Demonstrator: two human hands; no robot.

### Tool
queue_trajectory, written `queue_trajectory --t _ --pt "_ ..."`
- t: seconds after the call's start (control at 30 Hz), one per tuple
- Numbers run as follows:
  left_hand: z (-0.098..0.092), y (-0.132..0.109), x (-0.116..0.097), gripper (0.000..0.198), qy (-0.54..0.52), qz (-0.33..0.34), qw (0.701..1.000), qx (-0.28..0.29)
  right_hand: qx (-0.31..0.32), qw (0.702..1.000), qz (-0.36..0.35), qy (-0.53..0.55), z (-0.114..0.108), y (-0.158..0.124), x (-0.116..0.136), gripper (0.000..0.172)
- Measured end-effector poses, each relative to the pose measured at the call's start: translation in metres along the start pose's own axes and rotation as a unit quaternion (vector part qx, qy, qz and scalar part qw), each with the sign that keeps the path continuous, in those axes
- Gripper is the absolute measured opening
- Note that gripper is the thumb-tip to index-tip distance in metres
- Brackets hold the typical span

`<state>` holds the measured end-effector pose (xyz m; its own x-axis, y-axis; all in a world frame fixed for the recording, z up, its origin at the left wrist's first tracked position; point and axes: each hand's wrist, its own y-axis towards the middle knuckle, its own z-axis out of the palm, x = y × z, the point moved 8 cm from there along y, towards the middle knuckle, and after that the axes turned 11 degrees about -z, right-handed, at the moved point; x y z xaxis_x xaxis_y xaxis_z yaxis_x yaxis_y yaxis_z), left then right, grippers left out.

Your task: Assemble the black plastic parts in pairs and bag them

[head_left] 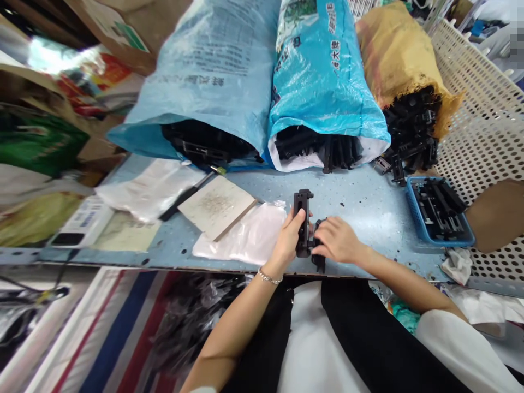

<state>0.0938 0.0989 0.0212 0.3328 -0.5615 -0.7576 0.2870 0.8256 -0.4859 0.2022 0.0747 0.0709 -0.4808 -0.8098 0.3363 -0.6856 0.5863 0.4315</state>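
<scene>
My left hand (290, 234) is closed around a long black slotted plastic part (302, 218), held upright with the thumb along its face. Close beside it, my right hand (335, 239) has its fingers curled over a second dark part (318, 262), whose shape is mostly covered by the fingers. Both hands are just above the front of the blue-grey worktable (352, 202). Under and left of my left hand lies a clear plastic bag (245, 234).
Behind stand a pale blue sack (213, 60), a bright blue sack (323, 71) and a yellow sack (401, 54), all holding black parts. At right, a blue basket (421, 224) of black parts sits by a perforated panel (478, 109). A square board (216, 202) lies left.
</scene>
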Motion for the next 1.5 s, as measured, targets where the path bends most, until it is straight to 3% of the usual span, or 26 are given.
queue_trajectory --t 0.07,0.13,0.27,0.33,0.4,0.5,0.57,0.67,0.8,0.9,0.97,1.03,1.1,1.2,1.27,1.4,1.5 --pt "0.001 0.0 -0.003 0.049 0.012 0.002 1.0 0.009 0.016 1.0 -0.023 0.011 0.012 -0.005 0.018 0.038" --pt "-0.001 0.0 -0.008 0.046 0.026 0.035 0.999 -0.002 0.01 0.998 0.023 0.053 0.021 -0.008 0.02 0.035" --pt "-0.032 0.009 -0.006 0.067 0.053 0.116 0.987 -0.096 0.067 0.972 0.132 0.182 0.042 -0.004 -0.008 0.037" --pt "-0.051 0.019 0.011 0.062 0.086 0.097 0.982 -0.141 0.083 0.963 0.178 0.186 0.039 0.007 -0.046 0.036" --pt "-0.06 0.03 0.033 0.051 0.144 0.075 0.974 -0.161 0.048 0.957 0.27 0.098 0.02 0.018 -0.104 0.035" --pt "-0.052 0.039 0.058 0.043 0.261 0.115 0.946 -0.153 0.025 0.903 0.42 -0.09 -0.014 0.032 -0.183 0.039" --pt "-0.042 0.04 0.068 0.042 0.324 0.16 0.92 -0.153 0.058 0.872 0.467 -0.139 -0.021 0.043 -0.215 0.048" --pt "-0.038 0.04 0.073 0.045 0.362 0.185 0.902 -0.143 0.093 0.859 0.483 -0.144 -0.02 0.057 -0.234 0.047" --pt "-0.047 0.039 0.055 0.051 0.328 0.172 0.921 -0.118 0.091 0.858 0.486 -0.138 -0.02 0.05 -0.217 0.036" --pt "-0.04 0.04 0.023 0.058 0.279 0.19 0.936 -0.103 0.09 0.877 0.449 -0.147 -0.008 0.029 -0.17 0.035" --pt "-0.027 0.042 0.0 0.072 0.236 0.206 0.946 -0.088 0.104 0.912 0.371 -0.144 0.007 0.017 -0.124 0.034" --pt "-0.014 0.044 -0.015 0.083 0.198 0.197 0.957 -0.075 0.123 0.959 0.235 -0.101 0.02 0.011 -0.076 0.033" --pt "-0.004 0.041 -0.021 0.081 0.183 0.162 0.968 -0.065 0.097 0.985 0.127 -0.067 0.014 0.008 -0.043 0.035" --pt "0.009 0.026 -0.017 0.077 0.182 0.11 0.977 -0.026 0.001 0.988 0.093 -0.124 -0.029 0.008 -0.041 0.038" --pt "0.015 0.012 -0.013 0.077 0.182 0.095 0.979 0.005 -0.007 0.983 0.069 -0.173 -0.048 0.013 -0.049 0.038" --pt "0.022 -0.004 -0.009 0.075 0.213 0.08 0.973 0.029 0.043 0.994 0.012 -0.098 -0.045 0.025 -0.054 0.044" --pt "0.018 -0.003 -0.016 0.074 0.238 0.107 0.965 0.001 0.008 0.99 0.114 0.082 -0.03 0.024 -0.061 0.05"
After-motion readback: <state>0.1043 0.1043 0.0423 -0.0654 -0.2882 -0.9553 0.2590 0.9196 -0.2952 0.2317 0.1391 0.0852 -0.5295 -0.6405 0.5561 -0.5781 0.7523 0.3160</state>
